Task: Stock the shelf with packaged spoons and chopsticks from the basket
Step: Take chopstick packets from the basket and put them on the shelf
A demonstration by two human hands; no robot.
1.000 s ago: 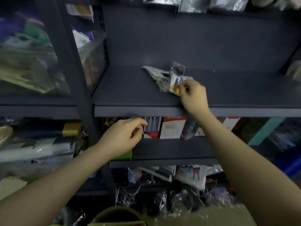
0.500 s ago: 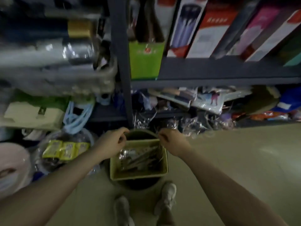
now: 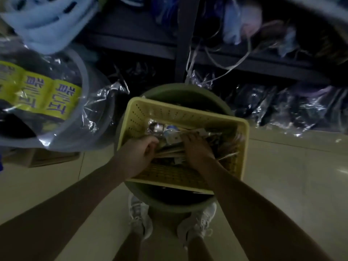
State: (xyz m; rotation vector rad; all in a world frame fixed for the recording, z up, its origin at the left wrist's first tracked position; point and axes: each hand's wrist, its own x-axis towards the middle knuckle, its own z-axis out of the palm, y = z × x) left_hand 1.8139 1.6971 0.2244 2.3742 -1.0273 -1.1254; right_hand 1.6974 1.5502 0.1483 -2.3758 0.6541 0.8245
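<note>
A yellow perforated basket (image 3: 243, 129) sits on top of a round green bin (image 3: 169, 204) on the floor, right in front of my feet. Inside lie packaged spoons (image 3: 156, 127) and packaged chopsticks (image 3: 227, 156) in clear wrap. Both hands are down in the basket. My left hand (image 3: 137, 157) has its fingers curled round the left end of a bundle of chopstick packs (image 3: 169, 150). My right hand (image 3: 197, 149) lies over the same bundle, fingers bent down onto the packs. The shelf being stocked is out of view.
The dark bottom shelf (image 3: 244, 63) runs behind the basket, with wrapped goods and cords on it. A large plastic-wrapped bundle with yellow labels (image 3: 39, 95) sits at left. My white shoes (image 3: 139, 217) flank the bin. Pale tile floor (image 3: 291, 176) spreads to the right.
The view dropped from the upper shelf to the basket. Both hands came down from the shelf, reached the basket rim, and now are inside it, on the packs.
</note>
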